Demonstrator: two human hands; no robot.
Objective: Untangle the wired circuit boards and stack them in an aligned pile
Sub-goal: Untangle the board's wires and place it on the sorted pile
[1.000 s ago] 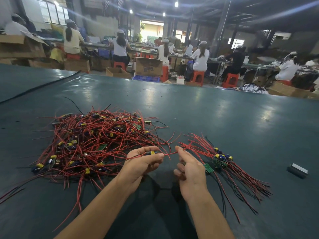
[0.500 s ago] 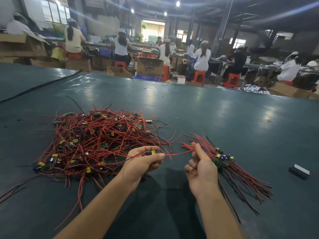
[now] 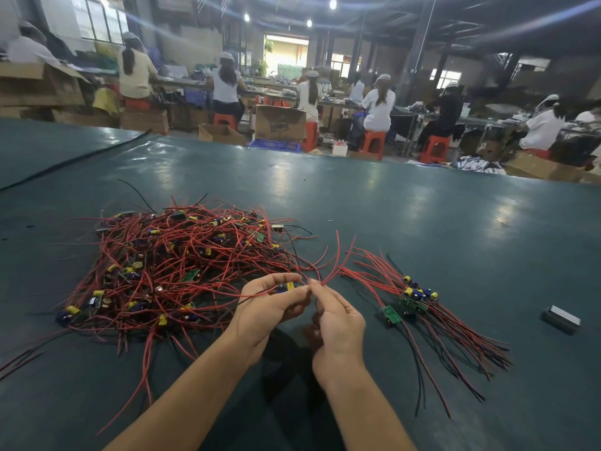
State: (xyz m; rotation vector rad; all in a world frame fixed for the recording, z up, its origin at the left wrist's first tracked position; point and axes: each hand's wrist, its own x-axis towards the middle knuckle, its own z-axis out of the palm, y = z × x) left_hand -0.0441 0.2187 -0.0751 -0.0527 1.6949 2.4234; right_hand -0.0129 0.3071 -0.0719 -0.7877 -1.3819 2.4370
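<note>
Sprawling over the left of the dark green counter (image 3: 422, 206), the tangled heap of red-wired circuit boards (image 3: 169, 271) lies loose. At its near right edge, the left hand (image 3: 270, 309) has its grip curled round one small board with a yellow and blue capacitor (image 3: 287, 286), thumb on top. Close against it, the right hand (image 3: 340, 320) pinches a red wire (image 3: 323, 280) between thumb and forefinger. Farther right lies the small pile of green boards (image 3: 414, 299), its wires fanned toward the near edge. A small dark rectangular block (image 3: 561, 319) sits well apart, far right.
</note>
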